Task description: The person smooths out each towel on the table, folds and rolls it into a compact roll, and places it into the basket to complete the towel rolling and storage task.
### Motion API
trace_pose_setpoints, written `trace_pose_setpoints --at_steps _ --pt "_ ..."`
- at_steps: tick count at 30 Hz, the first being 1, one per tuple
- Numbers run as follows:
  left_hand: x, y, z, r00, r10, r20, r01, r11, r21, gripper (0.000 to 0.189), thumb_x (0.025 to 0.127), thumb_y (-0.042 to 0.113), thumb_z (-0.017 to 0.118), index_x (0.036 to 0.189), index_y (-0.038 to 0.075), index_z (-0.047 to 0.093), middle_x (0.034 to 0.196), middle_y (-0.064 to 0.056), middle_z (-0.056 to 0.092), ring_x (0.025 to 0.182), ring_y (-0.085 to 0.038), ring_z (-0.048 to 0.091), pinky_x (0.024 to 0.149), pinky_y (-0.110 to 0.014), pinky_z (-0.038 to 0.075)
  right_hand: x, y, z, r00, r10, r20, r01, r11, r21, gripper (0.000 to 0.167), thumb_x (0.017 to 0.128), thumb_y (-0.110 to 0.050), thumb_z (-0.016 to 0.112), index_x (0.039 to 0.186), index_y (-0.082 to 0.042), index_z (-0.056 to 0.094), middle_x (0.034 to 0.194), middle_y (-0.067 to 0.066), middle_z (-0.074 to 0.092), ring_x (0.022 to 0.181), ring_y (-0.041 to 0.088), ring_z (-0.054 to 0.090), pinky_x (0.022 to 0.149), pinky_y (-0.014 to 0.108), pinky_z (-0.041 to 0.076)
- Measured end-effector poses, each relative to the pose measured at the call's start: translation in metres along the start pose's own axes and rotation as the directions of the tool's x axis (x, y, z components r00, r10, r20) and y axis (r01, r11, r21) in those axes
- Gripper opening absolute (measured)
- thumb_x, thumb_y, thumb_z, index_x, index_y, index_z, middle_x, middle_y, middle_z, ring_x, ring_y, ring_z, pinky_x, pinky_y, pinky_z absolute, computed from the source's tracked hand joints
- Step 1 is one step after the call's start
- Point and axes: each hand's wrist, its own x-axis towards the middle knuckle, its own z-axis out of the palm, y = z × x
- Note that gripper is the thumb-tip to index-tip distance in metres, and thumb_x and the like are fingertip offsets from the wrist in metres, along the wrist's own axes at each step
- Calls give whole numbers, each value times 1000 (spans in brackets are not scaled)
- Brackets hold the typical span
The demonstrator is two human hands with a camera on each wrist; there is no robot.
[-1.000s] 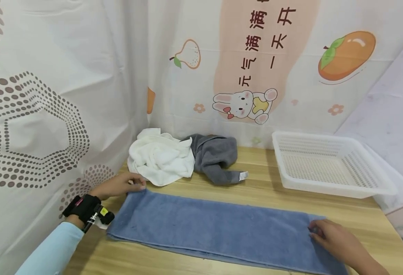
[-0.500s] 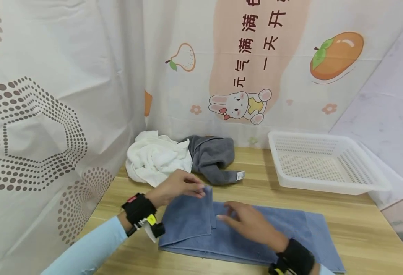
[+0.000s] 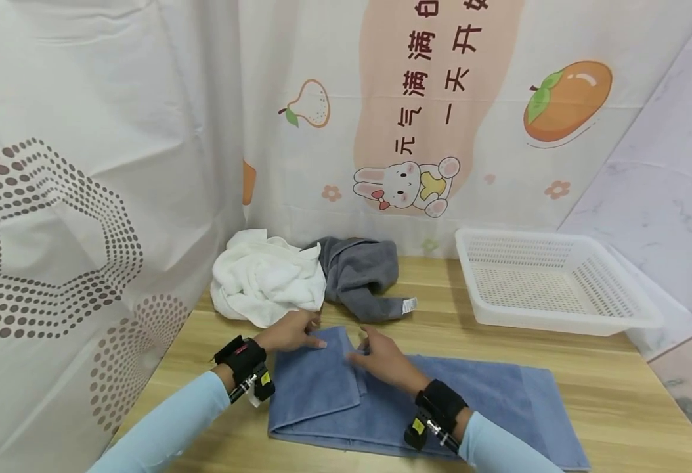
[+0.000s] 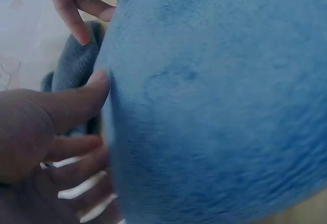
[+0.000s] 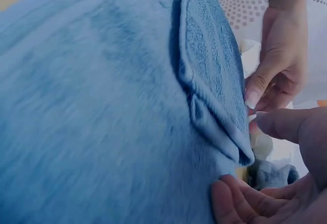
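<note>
A blue towel (image 3: 464,401) lies lengthwise on the table, its left end turned over to the right as a folded flap (image 3: 316,381). My left hand (image 3: 289,332) is at the far edge of this flap, the thumb on top and the fingers behind the edge, pinching it. My right hand (image 3: 387,361) is by the flap's far right corner, thumb and fingers apart. In the right wrist view its fingertips (image 5: 225,198) touch the towel's far edge, below the layered corner (image 5: 240,152).
Behind the blue towel lie a crumpled white towel (image 3: 269,279) and a bunched grey towel (image 3: 360,272) with a white tag. A white perforated basket (image 3: 564,322) stands at the back right of the wooden table (image 3: 434,315). Printed curtains (image 3: 299,164) hang behind and at the left.
My left hand has carried the towel's left end over to the right and set it down as a flap. My right hand has left the towel's right end and moved left to the flap's corner.
</note>
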Motion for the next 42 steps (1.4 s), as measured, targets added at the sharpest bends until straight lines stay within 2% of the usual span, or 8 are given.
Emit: trace_pose_setpoints --at_steps 5,9,18,22,28,31,35,42 --pt "5 -2 5 992 115 43 -109 986 -125 13 93 23 79 93 13 71 80 5 59 72 -11 53 66 -28 42 3 -2 2 999 4 -38 -2 999 49 69 94 -30 77 146 6 49 88 4 62 72 14 57 63 33 46" --pt "11 6 5 980 193 46 -176 953 -245 10 98 31 72 100 23 68 89 9 62 78 -10 56 73 -29 45 0 -2 -2 991 -26 -132 40 994 104 30 97 -29 73 110 -3 68 85 3 60 71 14 56 62 32 44" --pt "8 -3 -1 963 126 239 -38 938 -343 33 99 48 67 89 17 61 75 7 53 66 -8 50 64 -26 42 -33 -24 -49 977 -34 -212 91 960 264 24 105 -37 61 106 -13 58 77 4 45 67 19 46 64 33 38" --pt "3 -8 -1 940 189 284 -75 926 -369 40 95 41 75 73 12 58 68 7 43 57 -7 37 57 -23 32 -56 -27 -78 974 -23 -223 96 943 319 28 106 -37 58 113 -10 57 89 10 60 77 25 59 69 35 47" --pt "2 -6 7 869 301 392 -140 911 -389 19 91 36 80 105 24 75 106 5 63 95 -9 57 87 -28 47 -86 -18 -109 970 -10 -242 102 924 369 32 109 -34 54 115 -3 53 89 14 65 73 26 63 66 37 52" --pt "2 -3 13 835 345 429 -207 919 -336 18 91 41 79 106 32 75 101 6 61 94 -10 52 87 -29 44 -101 -11 -122 956 31 -291 80 929 361 32 109 -31 55 116 0 53 86 11 67 69 23 65 62 37 53" --pt "0 -3 19 838 342 425 -222 926 -306 15 90 46 79 102 39 76 96 6 58 89 -12 44 79 -29 37 -122 4 -140 944 113 -311 3 937 349 34 109 -32 53 119 0 52 83 9 65 64 23 63 57 37 53" --pt "5 -6 24 859 349 375 -245 923 -297 41 95 48 72 80 16 51 75 1 41 74 -10 36 70 -25 30 -133 50 -160 915 237 -328 -133 941 311 41 108 -38 53 122 1 51 89 11 67 70 25 65 59 39 55"
